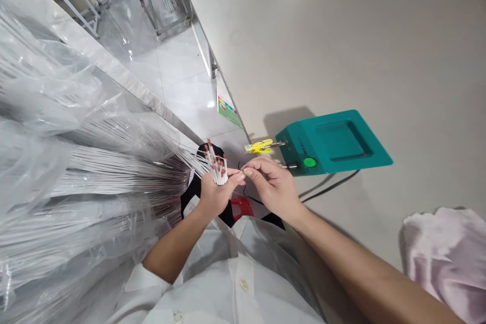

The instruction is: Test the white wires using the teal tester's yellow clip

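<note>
A bundle of thin white wires with reddish ends (217,168) stands up out of my left hand (216,195), whose fingers are wrapped round it. My right hand (271,185) is closed in a pinch, its thumb and forefinger meeting my left thumb tip; whatever lies between them is too small to make out. Just beyond the right hand, on the table, sits a green device (334,142) with a round green button (310,162). From its near side stick out metal prongs, one carrying a yellow clip (260,146).
Many long white wires (114,162) in clear plastic hang along a rail (125,78) at my left. The grey table (341,50) stretches to the right, with a pale pink cloth (446,258) at its near side. A black cable (330,186) runs from the device. A metal rack (146,0) stands beyond.
</note>
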The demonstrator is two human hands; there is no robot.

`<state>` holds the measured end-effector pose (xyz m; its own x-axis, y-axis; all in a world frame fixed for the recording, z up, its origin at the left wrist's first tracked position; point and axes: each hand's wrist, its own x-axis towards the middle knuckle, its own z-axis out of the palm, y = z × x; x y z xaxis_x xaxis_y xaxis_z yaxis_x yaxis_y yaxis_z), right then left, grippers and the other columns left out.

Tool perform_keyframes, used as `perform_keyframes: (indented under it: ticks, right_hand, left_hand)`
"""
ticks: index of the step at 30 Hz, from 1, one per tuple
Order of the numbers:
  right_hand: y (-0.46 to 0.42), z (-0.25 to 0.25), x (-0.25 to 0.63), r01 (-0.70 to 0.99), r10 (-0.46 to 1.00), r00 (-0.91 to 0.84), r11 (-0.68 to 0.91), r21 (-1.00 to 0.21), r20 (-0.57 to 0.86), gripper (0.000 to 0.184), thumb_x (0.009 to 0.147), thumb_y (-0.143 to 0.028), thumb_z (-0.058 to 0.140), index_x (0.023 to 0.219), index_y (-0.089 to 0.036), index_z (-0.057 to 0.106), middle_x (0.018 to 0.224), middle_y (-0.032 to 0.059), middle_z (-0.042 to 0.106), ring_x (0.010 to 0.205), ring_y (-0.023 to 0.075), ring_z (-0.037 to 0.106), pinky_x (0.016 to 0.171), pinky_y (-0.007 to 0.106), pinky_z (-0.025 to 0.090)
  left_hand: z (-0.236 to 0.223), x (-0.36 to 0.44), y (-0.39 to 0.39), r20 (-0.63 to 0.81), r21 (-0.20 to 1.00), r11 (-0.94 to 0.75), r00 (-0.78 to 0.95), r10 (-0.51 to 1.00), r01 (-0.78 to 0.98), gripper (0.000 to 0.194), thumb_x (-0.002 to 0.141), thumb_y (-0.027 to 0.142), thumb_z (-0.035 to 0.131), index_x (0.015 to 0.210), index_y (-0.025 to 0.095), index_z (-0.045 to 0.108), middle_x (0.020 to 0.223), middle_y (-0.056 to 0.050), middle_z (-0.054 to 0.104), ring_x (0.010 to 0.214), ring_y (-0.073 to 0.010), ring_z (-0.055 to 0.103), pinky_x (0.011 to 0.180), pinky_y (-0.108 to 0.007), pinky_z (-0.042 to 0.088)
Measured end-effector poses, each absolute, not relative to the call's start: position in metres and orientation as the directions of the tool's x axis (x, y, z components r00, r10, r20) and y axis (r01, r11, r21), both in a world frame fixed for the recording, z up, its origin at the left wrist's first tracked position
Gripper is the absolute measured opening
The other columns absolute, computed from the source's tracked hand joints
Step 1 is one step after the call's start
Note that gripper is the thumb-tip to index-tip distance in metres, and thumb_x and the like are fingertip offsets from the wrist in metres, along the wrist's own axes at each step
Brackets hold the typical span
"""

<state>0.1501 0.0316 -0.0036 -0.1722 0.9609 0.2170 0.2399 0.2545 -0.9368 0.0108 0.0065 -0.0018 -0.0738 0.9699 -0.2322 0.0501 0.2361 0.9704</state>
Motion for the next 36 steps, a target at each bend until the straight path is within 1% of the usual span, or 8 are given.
perform_keyframes:
  ticks: [6, 13, 20, 24, 27, 30, 33, 36]
  right_hand:
    - [0.03, -0.005, 0.147, 0.154, 0.979, -0.148, 0.16, -0.975, 0.137, 0.013, 0.083, -0.028, 0.057, 0.073, -0.021, 0.062, 0.072, 0.0021, 0.062, 0.07, 0.0146, 0.057, 0.067, 0.029, 0.047]
    - [0.028, -0.004, 0.142, -0.103, 0.985, -0.151, -0.093, -0.99, -0.077, 0.02, 0.079, -0.038, 0.061, 0.074, -0.019, 0.061, 0.071, 0.0, 0.058, 0.057, 0.0112, 0.057, 0.056, 0.026, 0.049]
    - [0.028, -0.003, 0.146, 0.219, 0.984, -0.125, 0.153, -0.964, 0.128, 0.018, 0.083, -0.029, 0.055, 0.067, -0.02, 0.059, 0.068, 0.002, 0.059, 0.065, 0.0139, 0.053, 0.059, 0.028, 0.044]
    - [0.032, -0.003, 0.152, 0.339, 0.982, -0.139, 0.168, -0.926, 0.127, 0.016, 0.082, -0.026, 0.055, 0.068, -0.02, 0.059, 0.066, 0.0016, 0.059, 0.061, 0.0138, 0.052, 0.057, 0.029, 0.042]
    - [0.036, 0.001, 0.157, 0.269, 0.977, -0.14, 0.196, -0.943, 0.164, 0.012, 0.085, -0.026, 0.053, 0.085, -0.021, 0.064, 0.08, 0.0039, 0.062, 0.071, 0.0149, 0.057, 0.066, 0.031, 0.047]
    - [0.04, 0.007, 0.162, 0.191, 0.934, -0.28, 0.283, -0.94, 0.224, 0.019, 0.081, -0.026, 0.061, 0.098, -0.023, 0.066, 0.097, 0.0059, 0.062, 0.078, 0.0148, 0.059, 0.07, 0.031, 0.05]
    - [0.043, 0.01, 0.167, 0.177, 0.87, -0.442, 0.324, -0.929, 0.22, 0.009, 0.078, -0.024, 0.063, 0.086, -0.024, 0.069, 0.093, 0.0047, 0.063, 0.079, 0.0144, 0.06, 0.067, 0.029, 0.05]
    - [0.044, 0.011, 0.166, 0.117, 0.853, -0.499, 0.239, -0.964, 0.151, 0.008, 0.078, -0.026, 0.064, 0.075, -0.023, 0.07, 0.082, 0.0031, 0.063, 0.072, 0.0128, 0.06, 0.063, 0.028, 0.05]
  left_hand:
    - [-0.006, 0.004, 0.005, -0.252, 0.968, 0.252, 0.035, 0.967, 0.005, 0.029, 0.077, 0.039, 0.061, 0.079, 0.011, 0.07, 0.053, -0.002, 0.06, 0.038, -0.0049, 0.04, 0.038, -0.02, 0.029]
    - [0.0, 0.014, 0.007, -0.301, 0.952, 0.297, -0.061, 0.952, -0.072, 0.028, 0.073, 0.036, 0.065, 0.082, 0.009, 0.068, 0.064, -0.006, 0.068, 0.035, -0.0047, 0.043, 0.035, -0.019, 0.03]
    - [-0.007, 0.011, 0.004, -0.286, 0.957, 0.282, -0.051, 0.957, -0.074, 0.034, 0.075, 0.042, 0.062, 0.084, 0.011, 0.067, 0.068, -0.006, 0.069, 0.037, -0.0046, 0.043, 0.036, -0.02, 0.032]
    - [-0.005, 0.007, 0.004, -0.283, 0.959, 0.281, -0.062, 0.957, -0.032, 0.034, 0.076, 0.044, 0.061, 0.08, 0.011, 0.069, 0.063, -0.005, 0.066, 0.037, -0.0041, 0.039, 0.036, -0.02, 0.028]
    - [-0.002, 0.003, 0.005, -0.293, 0.956, 0.294, -0.046, 0.955, 0.019, 0.035, 0.075, 0.046, 0.061, 0.076, 0.012, 0.069, 0.062, -0.004, 0.065, 0.037, -0.004, 0.036, 0.036, -0.021, 0.026]
    - [0.0, -0.001, 0.006, -0.288, 0.956, 0.286, 0.024, 0.957, 0.072, 0.034, 0.075, 0.047, 0.061, 0.075, 0.014, 0.07, 0.062, -0.005, 0.065, 0.039, -0.0057, 0.04, 0.039, -0.021, 0.029]
    - [0.002, -0.009, 0.007, -0.282, 0.957, 0.266, 0.158, 0.946, 0.119, 0.031, 0.076, 0.044, 0.061, 0.069, 0.015, 0.071, 0.053, -0.003, 0.061, 0.044, -0.0091, 0.047, 0.043, -0.022, 0.034]
    - [0.003, -0.017, 0.009, -0.301, 0.953, 0.282, 0.277, 0.913, 0.107, 0.029, 0.075, 0.042, 0.062, 0.067, 0.016, 0.071, 0.044, -0.001, 0.054, 0.042, -0.0094, 0.045, 0.043, -0.023, 0.032]
